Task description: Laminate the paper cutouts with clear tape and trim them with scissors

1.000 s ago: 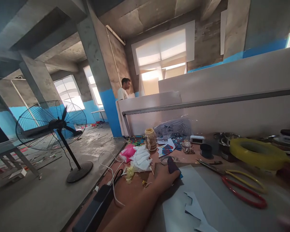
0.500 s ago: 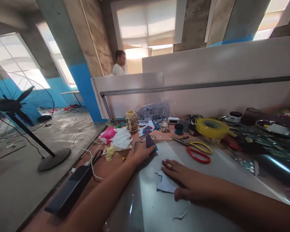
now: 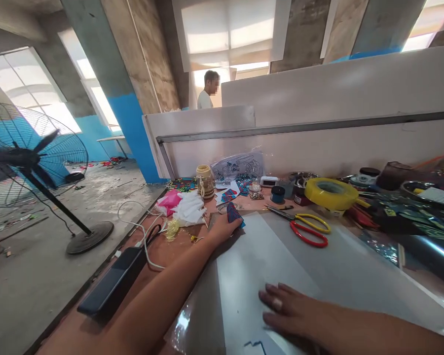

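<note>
My left hand [image 3: 224,230] is closed on a small dark blue and red patterned piece [image 3: 234,213], at the far left edge of a glossy white sheet [image 3: 255,266]. I cannot make out the piece's material. My right hand [image 3: 294,310] lies palm down near the front of the sheet, fingers stretched and slightly blurred. Below it, the dark cut edge of a white paper scrap [image 3: 257,344] shows at the bottom of the view; the rest is hidden. Beyond the right hand rest scissors [image 3: 294,219] with one red and one yellow handle.
A yellow tape roll [image 3: 331,192], jars [image 3: 277,194] and a beige mug-like container [image 3: 204,182] stand at the back. White crumpled tissue [image 3: 188,208] and a black power bank-like box [image 3: 113,283] with a white cable lie left. A fan [image 3: 29,158] stands on the floor; a person [image 3: 208,91] is behind the partition.
My right hand has slid toward me across the sheet, and the paper scraps have moved with it to the bottom edge. My left hand keeps its hold. The view has shifted slightly.
</note>
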`<state>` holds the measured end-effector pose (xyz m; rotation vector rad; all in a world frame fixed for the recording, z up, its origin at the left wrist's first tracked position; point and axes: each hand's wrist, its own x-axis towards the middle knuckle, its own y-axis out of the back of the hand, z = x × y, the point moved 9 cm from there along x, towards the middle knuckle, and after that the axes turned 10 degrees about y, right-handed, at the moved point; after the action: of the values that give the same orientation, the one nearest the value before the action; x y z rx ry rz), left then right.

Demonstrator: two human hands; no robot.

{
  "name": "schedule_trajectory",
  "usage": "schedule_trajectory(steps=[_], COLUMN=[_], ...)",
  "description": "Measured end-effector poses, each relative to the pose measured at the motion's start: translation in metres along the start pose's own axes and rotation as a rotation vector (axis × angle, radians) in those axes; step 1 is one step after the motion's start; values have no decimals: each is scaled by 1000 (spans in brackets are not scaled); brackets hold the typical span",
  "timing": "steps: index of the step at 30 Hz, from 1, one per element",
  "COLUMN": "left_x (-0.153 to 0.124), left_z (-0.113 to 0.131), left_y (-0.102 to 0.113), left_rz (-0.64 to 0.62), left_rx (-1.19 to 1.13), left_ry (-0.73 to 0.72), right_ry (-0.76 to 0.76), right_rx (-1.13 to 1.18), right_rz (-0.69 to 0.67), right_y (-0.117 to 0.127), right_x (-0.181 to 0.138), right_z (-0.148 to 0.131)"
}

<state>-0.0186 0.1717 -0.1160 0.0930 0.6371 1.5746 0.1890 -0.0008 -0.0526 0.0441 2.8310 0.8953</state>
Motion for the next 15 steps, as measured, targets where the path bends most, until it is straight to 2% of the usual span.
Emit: schedule_trajectory(steps=[3,8,10,13,15], left_x=[2,12,13,13,11], left_z=[-4,-10,-11,-11,-11], left_y=[0,-1,-1,-1,0], left_rz=[-2,-18,-20,-15,-11], left_rx=[-4,-16,-16,-5,9], left_ry=[3,-12,-20,-29,-31], right_ry=[115,-29,13,143,132], right_rx=[56,42,41,75,169], right_rz=[-83,-68,-47,-94,-142], right_y=[-13,-26,-29,-35,-37], right_x=[-6,-12,-6,-5,-17], right_z=[-17,-16,-24,-38,-36])
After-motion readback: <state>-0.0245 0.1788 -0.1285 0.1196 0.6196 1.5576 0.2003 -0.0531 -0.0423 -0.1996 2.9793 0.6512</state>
